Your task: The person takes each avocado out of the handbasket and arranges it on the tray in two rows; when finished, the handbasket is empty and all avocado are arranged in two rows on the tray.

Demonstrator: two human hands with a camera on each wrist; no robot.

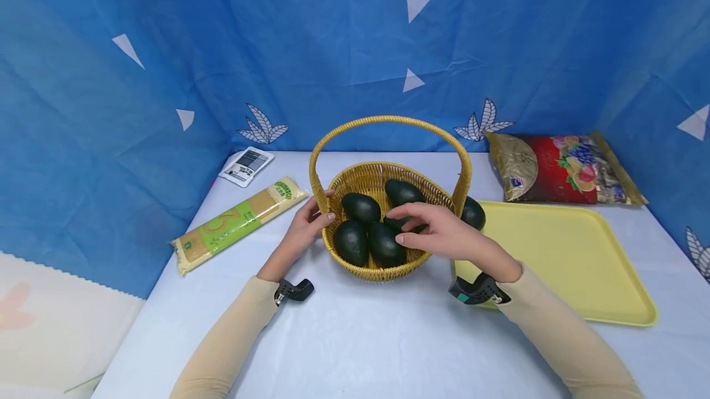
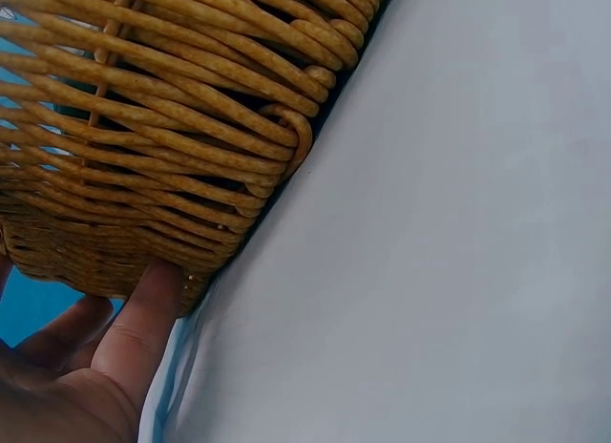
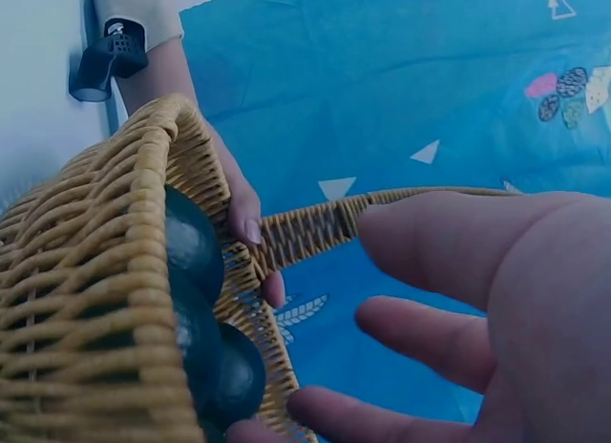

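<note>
A yellow wicker basket (image 1: 373, 274) with a tall arched handle stands mid-table, holding several dark green avocados (image 1: 350, 243). At its left side, my left hand (image 1: 304, 226) grips the rim beside the foot of the handle. In the left wrist view, fingers of that hand (image 2: 134, 338) lie against the woven wall. My right hand (image 1: 444, 232) is over the avocados on the basket's right side, partly covering one of them. In the right wrist view its fingers (image 3: 430, 233) are spread and relaxed, with nothing between them. Another avocado (image 1: 473, 213) shows just outside the basket's right side.
To the right lies a yellow tray (image 1: 554, 257), with a red and gold food bag (image 1: 571, 168) behind it. A long noodle packet (image 1: 238, 223) lies left of the basket, and a small white pouch (image 1: 247, 166) farther back. Blue curtain (image 1: 355, 47) closes off the back.
</note>
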